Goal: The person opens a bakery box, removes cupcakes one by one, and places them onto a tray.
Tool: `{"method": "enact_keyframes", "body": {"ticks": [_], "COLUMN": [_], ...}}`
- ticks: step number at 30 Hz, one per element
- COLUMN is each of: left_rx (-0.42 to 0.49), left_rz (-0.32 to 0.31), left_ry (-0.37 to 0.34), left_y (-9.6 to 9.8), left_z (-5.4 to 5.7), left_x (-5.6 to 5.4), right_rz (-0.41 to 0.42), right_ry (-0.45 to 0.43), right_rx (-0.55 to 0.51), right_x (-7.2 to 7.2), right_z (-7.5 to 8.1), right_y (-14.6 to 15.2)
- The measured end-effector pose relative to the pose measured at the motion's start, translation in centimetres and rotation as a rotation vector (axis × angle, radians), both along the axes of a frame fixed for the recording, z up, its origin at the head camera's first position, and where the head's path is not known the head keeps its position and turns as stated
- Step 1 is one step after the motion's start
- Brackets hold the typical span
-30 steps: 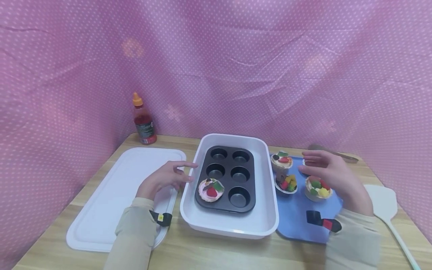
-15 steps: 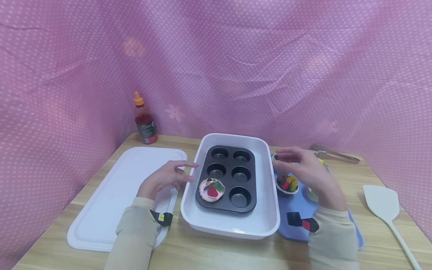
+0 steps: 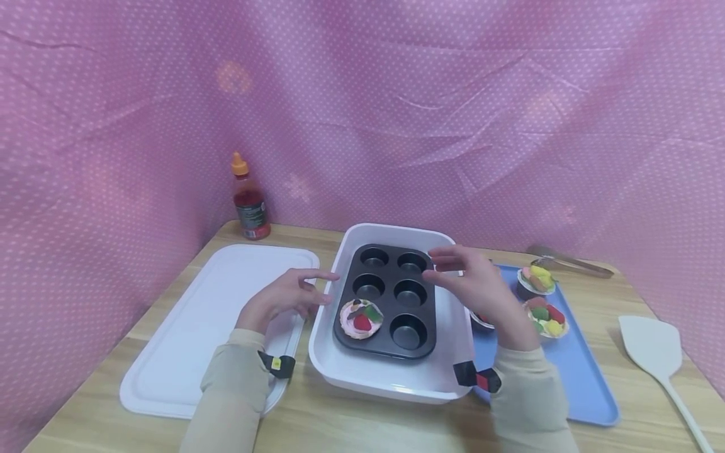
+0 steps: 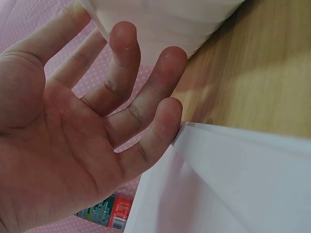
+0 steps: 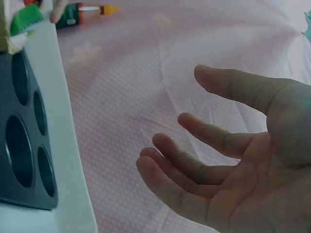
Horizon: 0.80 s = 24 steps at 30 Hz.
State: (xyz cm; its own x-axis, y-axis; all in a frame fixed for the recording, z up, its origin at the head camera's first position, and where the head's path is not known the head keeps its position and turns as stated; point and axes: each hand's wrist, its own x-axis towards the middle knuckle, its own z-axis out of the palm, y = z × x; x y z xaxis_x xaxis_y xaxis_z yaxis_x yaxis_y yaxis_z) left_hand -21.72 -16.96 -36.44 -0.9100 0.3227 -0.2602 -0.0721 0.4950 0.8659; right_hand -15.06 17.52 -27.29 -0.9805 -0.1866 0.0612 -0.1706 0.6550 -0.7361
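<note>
A white basin (image 3: pixel 385 389) holds a black muffin tin (image 3: pixel 388 309). In the tin's near left cup sits a toy fruit tart (image 3: pixel 360 319) with pink cream, a red berry and a green piece. At the basin's left rim is my left hand (image 3: pixel 285 297), its fingers relaxed and holding nothing; in the left wrist view its thumb and index finger overlap the basin wall (image 4: pixel 160 29). My right hand (image 3: pixel 474 283) hovers over the right rim, fingertips near the tin's right cups. Its palm shows bare in the right wrist view, fingers spread and loosely bent.
Toy fruit cupcakes (image 3: pixel 545 318) stand on a blue tray (image 3: pixel 583 377), partly hidden by my right arm. Beyond it lie metal tongs (image 3: pixel 572 261) and a pale spatula (image 3: pixel 651 346). A white tray (image 3: pixel 198 327) is on the left, a sauce bottle (image 3: pixel 251 204) behind it.
My right hand has moved left from above the blue tray to the basin's right side, uncovering cupcakes at the tray's right. The left hand keeps its place at the basin rim.
</note>
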Motion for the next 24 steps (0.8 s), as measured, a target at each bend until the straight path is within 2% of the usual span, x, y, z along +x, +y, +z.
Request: {"method": "enact_keyframes", "body": {"ticks": [9,13,19,24], "left_rx": [-0.009,-0.013,-0.016,-0.012], "left_rz": [-0.004,-0.004,-0.006,-0.002], "left_ry": [0.004,0.009,0.007,0.000], "left_y": [0.0,0.0,0.1,0.0], "left_z": [-0.1,-0.1,-0.1,-0.2], "left_x": [0.0,0.0,0.0,-0.1], "right_rz": [0.020,0.044,0.071,0.056], "right_ry": [0.067,0.068,0.085,0.133], "right_rx": [-0.067,-0.105,-0.150,-0.160], "right_x": [-0.4,-0.4,-0.4,-0.6], "right_z": [-1.3,-1.6,-1.7,-1.7], "right_y": [-3.0,-4.0,-4.8,-4.8]}}
